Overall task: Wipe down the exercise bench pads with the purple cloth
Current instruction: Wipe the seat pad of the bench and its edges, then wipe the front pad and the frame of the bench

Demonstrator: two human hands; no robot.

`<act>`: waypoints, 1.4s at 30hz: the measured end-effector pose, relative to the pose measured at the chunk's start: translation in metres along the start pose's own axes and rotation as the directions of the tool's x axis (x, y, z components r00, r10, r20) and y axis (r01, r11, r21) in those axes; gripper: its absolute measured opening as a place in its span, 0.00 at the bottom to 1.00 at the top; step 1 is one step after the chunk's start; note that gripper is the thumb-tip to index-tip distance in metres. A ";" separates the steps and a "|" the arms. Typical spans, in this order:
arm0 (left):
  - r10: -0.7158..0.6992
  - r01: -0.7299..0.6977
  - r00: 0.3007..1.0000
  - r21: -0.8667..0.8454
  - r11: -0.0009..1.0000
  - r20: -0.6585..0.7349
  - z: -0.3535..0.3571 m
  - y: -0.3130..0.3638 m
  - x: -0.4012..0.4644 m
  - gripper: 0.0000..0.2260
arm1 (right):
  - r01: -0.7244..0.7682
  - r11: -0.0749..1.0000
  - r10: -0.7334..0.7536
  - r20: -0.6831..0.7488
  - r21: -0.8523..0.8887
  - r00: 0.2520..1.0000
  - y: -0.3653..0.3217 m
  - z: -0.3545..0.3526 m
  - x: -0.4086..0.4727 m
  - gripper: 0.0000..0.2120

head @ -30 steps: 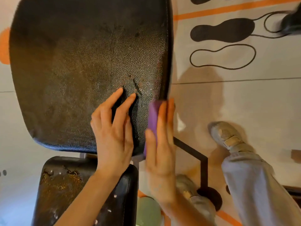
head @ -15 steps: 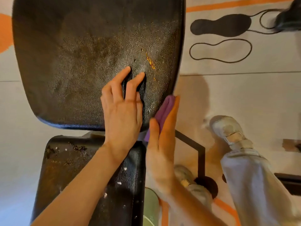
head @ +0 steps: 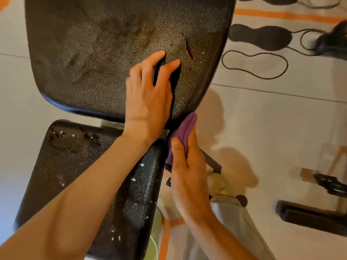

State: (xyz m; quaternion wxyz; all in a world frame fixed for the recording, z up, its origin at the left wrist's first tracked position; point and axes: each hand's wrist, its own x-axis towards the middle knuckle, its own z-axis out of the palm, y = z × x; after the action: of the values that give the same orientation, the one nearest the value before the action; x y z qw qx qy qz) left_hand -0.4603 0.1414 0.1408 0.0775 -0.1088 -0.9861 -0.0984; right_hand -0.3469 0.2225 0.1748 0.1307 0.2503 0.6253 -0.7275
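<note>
- The right hand (head: 187, 171) holds the purple cloth (head: 183, 134) folded between thumb and flat fingers, closed on it, pressing it against the right-hand edge of the upper pad (head: 112, 53) near that pad's lower corner.
- The left hand (head: 148, 98) lies flat and open on the upper pad, fingers spread, gripping nothing; it seems to be steadying the pad.
- The cloth looks soft and light, bunching into ridges under the fingers. It will likely fold and slip unless pinned by the palm, so a broad flat hold suits it better than a fingertip pinch.
- The upper pad is pebbled, glossy black vinyl, probably firm with slight give. A tear (head: 187, 47) sits above the left fingertips; a cloth could catch there.
- The lower pad (head: 78, 166), just below the upper pad, carries white flecks and dark smears, seemingly not yet wiped.
- How much cloth hides behind the pad's edge I cannot tell.
</note>
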 end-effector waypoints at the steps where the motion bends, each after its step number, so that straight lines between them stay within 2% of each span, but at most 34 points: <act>1: -0.010 0.010 1.000 -0.013 1.000 0.019 -0.004 0.001 -0.002 0.17 | -0.041 0.999 0.042 0.026 -0.033 0.999 -0.006 -0.010 -0.003 0.23; 3: -0.050 0.053 0.998 -0.055 0.997 0.046 -0.014 0.002 -0.009 0.18 | -0.097 0.991 0.103 0.058 -0.093 0.993 -0.016 -0.025 -0.007 0.21; 5: -0.115 0.120 0.992 -0.089 0.989 0.059 -0.027 0.002 -0.023 0.18 | -0.097 0.987 0.102 0.035 -0.125 0.994 -0.016 -0.033 -0.008 0.20; 8: -0.226 0.234 0.971 -0.103 0.967 0.080 -0.049 -0.007 -0.054 0.19 | 0.011 0.985 -0.011 0.005 -0.173 1.000 -0.018 -0.034 -0.008 0.19; 11: -0.365 0.378 0.922 -0.102 0.920 0.127 -0.069 -0.025 -0.090 0.20 | 0.116 0.969 -0.108 0.049 -0.218 0.993 -0.022 -0.028 -0.011 0.19; 17: -0.522 0.529 0.846 -0.056 0.847 0.111 -0.100 -0.057 -0.148 0.21 | 0.336 0.867 -0.248 0.268 -0.367 0.931 -0.020 -0.014 -0.009 0.18; 21: -0.581 0.585 0.808 -0.015 0.811 0.098 -0.111 -0.071 -0.176 0.22 | 0.477 0.682 -0.309 0.373 -0.554 0.875 -0.011 -0.009 -0.006 0.17; 24: -0.604 0.608 0.789 -0.008 0.794 0.111 -0.110 -0.074 -0.191 0.22 | 0.531 0.544 -0.314 0.429 -0.650 0.847 -0.008 0.001 0.001 0.18; 30: -0.605 0.611 0.791 -0.067 0.789 0.087 -0.105 -0.076 -0.199 0.21 | 0.608 0.303 -0.140 0.596 -0.734 0.790 -0.019 0.076 0.032 0.15; 32: -0.605 0.610 0.792 -0.066 0.789 0.082 -0.105 -0.076 -0.198 0.20 | 0.630 0.297 -0.148 0.617 -0.717 0.773 -0.016 0.085 0.034 0.16; 34: -0.606 0.611 0.791 -0.069 0.788 0.081 -0.105 -0.075 -0.198 0.20 | 0.641 0.349 -0.174 0.625 -0.683 0.761 -0.016 0.060 0.030 0.16; 38: -0.613 0.617 0.787 -0.079 0.783 0.070 -0.107 -0.075 -0.197 0.20 | 0.587 0.447 -0.167 0.582 -0.675 0.796 -0.024 0.003 0.020 0.19; 40: -0.603 0.608 0.794 -0.072 0.791 0.081 -0.106 -0.076 -0.197 0.20 | 0.604 0.417 -0.144 0.606 -0.680 0.782 -0.022 0.027 0.026 0.20; 42: -0.597 0.603 0.797 -0.067 0.795 0.095 -0.108 -0.077 -0.197 0.20 | 0.660 0.371 -0.131 0.667 -0.653 0.733 -0.018 0.082 0.035 0.21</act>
State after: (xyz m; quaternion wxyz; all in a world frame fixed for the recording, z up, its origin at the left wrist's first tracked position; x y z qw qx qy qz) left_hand -0.2739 0.0061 0.1978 0.0031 0.2024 -0.9661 -0.1600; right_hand -0.4019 0.1501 0.1787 0.2097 -0.2187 0.8837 -0.3569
